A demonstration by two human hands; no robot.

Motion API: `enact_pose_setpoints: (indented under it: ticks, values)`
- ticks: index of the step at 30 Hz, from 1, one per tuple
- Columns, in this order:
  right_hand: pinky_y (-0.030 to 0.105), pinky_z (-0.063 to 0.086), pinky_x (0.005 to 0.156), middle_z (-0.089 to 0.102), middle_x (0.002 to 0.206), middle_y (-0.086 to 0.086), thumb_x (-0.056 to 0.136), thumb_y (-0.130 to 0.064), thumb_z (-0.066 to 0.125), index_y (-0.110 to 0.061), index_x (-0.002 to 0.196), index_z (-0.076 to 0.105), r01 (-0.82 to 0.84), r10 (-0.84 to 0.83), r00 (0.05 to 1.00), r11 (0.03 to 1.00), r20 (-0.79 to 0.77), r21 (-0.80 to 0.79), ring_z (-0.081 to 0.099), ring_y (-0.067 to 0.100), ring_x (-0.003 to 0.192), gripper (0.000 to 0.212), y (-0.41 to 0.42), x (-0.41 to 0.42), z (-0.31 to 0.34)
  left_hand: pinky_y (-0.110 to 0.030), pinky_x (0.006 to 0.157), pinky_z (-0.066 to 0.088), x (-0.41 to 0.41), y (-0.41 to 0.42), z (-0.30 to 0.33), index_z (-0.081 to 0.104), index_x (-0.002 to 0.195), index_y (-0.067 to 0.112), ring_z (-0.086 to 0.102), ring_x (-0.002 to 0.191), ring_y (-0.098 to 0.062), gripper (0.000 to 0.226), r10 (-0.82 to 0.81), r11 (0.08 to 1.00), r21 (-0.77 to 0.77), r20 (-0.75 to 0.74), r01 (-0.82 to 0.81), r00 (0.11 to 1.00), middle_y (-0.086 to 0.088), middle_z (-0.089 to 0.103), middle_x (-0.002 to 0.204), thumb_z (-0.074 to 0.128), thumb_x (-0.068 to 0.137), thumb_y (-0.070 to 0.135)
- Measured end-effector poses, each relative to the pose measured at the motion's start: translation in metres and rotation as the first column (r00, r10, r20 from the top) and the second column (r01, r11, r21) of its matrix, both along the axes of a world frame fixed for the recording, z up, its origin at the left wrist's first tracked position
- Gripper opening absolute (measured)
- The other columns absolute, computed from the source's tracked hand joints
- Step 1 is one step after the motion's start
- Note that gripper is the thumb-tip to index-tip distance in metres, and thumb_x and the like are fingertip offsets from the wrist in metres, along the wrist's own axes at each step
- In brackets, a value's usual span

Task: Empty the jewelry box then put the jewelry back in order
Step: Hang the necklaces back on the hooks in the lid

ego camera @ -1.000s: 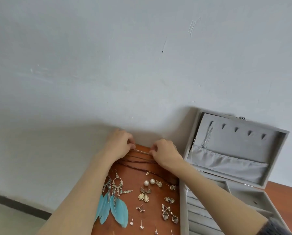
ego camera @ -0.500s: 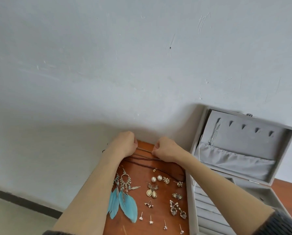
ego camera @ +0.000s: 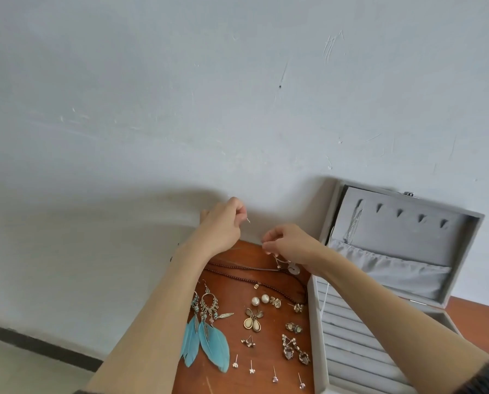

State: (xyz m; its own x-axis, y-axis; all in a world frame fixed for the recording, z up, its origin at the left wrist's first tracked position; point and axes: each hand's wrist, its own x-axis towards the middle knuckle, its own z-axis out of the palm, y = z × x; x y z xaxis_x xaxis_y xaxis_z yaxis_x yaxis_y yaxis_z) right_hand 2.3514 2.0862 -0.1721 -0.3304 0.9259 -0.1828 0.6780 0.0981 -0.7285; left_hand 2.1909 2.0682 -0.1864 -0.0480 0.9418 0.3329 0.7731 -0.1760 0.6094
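Note:
The grey jewelry box (ego camera: 462, 220) stands open at the right on the wooden table (ego camera: 246, 253), its lid upright against the wall. My left hand (ego camera: 222, 223) is raised near the wall and pinches one end of a thin silver chain necklace (ego camera: 249, 221). My right hand (ego camera: 288, 243) pinches the other part of that chain just above the table, and a small white pendant (ego camera: 291, 269) hangs under it. Dark beaded necklaces (ego camera: 246, 278) lie below my hands. Blue feather earrings (ego camera: 209, 336), pearl studs (ego camera: 259, 300) and several small earrings lie in rows nearer me.
A pale wall rises directly behind the table. The table's left edge runs under my left forearm, with floor and a dark skirting strip (ego camera: 38, 348) beyond. A silver chain (ego camera: 354, 226) hangs inside the box lid above a fabric pocket (ego camera: 393, 271).
Both hands have lifted the thin chain off the table; my left hand rose toward the wall and the hands moved apart. The pendant now hangs under my right hand.

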Motion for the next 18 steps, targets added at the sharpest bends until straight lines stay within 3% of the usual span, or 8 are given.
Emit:
enact_pose_setpoints:
  ticks: [3,8,10,15,18]
  values:
    - [0.018,0.038,0.058,0.059,0.078,-0.001,0.085,-0.011,0.059,-0.012,0.1,0.065,-0.013,0.014,0.999,1.0,-0.046,0.025,0.051,0.011,0.07,0.015,0.0,0.004,0.001,-0.02,0.063,0.034,0.004,-0.003,0.008,0.042,0.081,0.03,0.046,0.072,-0.01,0.021,-0.099,0.995,0.032,0.153,0.096,0.983,0.009,0.05,0.074,0.036,0.096,0.017]
    - [0.014,0.037,0.045,0.06,0.071,0.002,0.086,-0.009,0.058,-0.008,0.086,0.07,0.021,-0.017,0.991,0.999,-0.131,0.033,0.049,0.007,0.054,0.012,-0.001,0.007,0.001,-0.011,0.05,0.036,0.009,-0.006,0.017,0.039,0.079,0.031,0.043,0.05,0.0,0.023,-0.159,0.981,0.152,0.287,0.119,0.945,0.01,0.05,0.064,0.033,0.097,0.018]
    - [0.013,0.038,0.047,0.063,0.073,0.003,0.087,-0.01,0.058,-0.007,0.084,0.07,0.052,-0.043,0.986,0.997,-0.161,0.053,0.051,0.005,0.057,0.013,-0.001,0.007,0.0,-0.01,0.046,0.034,0.007,-0.005,0.018,0.038,0.079,0.031,0.042,0.046,0.001,0.023,-0.143,0.98,0.178,0.348,0.085,0.926,0.009,0.05,0.062,0.032,0.098,0.018]
    - [0.02,0.04,0.057,0.067,0.077,-0.001,0.088,-0.013,0.055,-0.019,0.073,0.067,0.102,-0.086,0.984,0.99,-0.157,0.1,0.054,0.009,0.066,0.019,0.0,0.005,-0.003,-0.017,0.06,0.039,0.006,-0.004,0.019,0.037,0.081,0.033,0.047,0.057,-0.005,0.025,-0.114,0.976,0.217,0.442,0.017,0.89,0.006,0.05,0.06,0.03,0.098,0.017]
    - [0.022,0.047,0.067,0.068,0.071,-0.003,0.089,-0.011,0.053,-0.016,0.077,0.066,0.123,-0.097,0.958,0.989,-0.271,0.08,0.057,0.01,0.066,0.018,-0.004,0.007,0.001,-0.023,0.062,0.04,0.007,-0.006,0.023,0.038,0.081,0.031,0.046,0.054,-0.008,0.025,-0.103,0.971,0.239,0.494,-0.021,0.863,0.008,0.047,0.057,0.03,0.097,0.014]
